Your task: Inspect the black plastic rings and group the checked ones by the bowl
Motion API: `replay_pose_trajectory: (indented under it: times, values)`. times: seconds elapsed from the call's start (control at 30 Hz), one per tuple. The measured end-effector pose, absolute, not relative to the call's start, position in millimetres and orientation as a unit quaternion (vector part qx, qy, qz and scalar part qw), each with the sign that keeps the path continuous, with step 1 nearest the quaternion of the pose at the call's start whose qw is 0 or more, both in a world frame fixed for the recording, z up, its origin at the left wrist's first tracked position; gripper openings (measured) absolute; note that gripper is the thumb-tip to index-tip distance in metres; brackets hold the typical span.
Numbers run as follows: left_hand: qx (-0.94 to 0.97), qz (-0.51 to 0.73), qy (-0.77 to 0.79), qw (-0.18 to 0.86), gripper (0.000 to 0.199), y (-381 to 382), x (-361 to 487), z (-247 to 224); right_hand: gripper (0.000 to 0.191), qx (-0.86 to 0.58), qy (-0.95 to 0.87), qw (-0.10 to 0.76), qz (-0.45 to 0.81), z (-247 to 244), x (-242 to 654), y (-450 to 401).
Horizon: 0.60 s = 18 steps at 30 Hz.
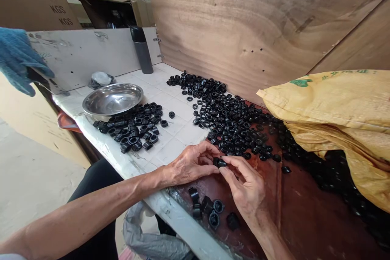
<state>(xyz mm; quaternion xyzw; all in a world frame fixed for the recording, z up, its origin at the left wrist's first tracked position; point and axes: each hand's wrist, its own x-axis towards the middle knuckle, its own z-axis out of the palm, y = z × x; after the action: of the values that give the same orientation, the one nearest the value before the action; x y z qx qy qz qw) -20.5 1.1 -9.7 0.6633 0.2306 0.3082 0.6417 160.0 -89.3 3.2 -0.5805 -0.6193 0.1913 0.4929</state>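
Note:
Between my two hands is a small black plastic fitting, seemingly made of two parts set end to end. My left hand pinches its left end with thumb and fingers. On its right end, the thumb and forefinger of my right hand are closed. Just beyond my hands spreads a large heap of black ring-shaped nuts. Several bigger black caps lie on the dark red surface nearer to me. To the left, another pile of black caps rests on the white tabletop.
A shallow steel bowl sits at the left, partly over the cap pile. Behind it stands a dark grey bottle. A wooden board walls the back. At the right, a yellow woven sack lies over more black pieces. A blue cloth hangs far left.

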Motion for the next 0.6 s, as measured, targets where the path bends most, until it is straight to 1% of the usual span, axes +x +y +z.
replay_pose_trajectory:
  times: [0.13, 0.3, 0.43, 0.47, 0.6]
  values:
    - [0.637, 0.324, 0.211, 0.668, 0.034, 1.4, -21.0, -8.7, 0.014, -0.579, -0.621, 0.496, 0.178, 6.9, 158.7, -88.3]
    - [0.688, 0.391, 0.165, 0.588, 0.026, 5.5, -22.0, -8.8, 0.013, -0.591, -0.612, 0.495, 0.177, 6.3, 158.1, -89.4]
    - [0.712, 0.408, 0.126, 0.558, 0.023, 6.5, -21.4, -8.1, 0.030, -0.621, -0.582, 0.492, 0.184, -0.4, 157.6, -92.5]
    - [0.715, 0.406, 0.119, 0.557, 0.023, 6.4, -21.2, -7.9, 0.031, -0.622, -0.585, 0.487, 0.183, -1.7, 157.6, -93.3]
    - [0.730, 0.402, 0.118, 0.540, 0.023, 6.2, -20.6, -5.9, 0.024, -0.604, -0.618, 0.472, 0.175, -0.5, 158.8, -95.0]
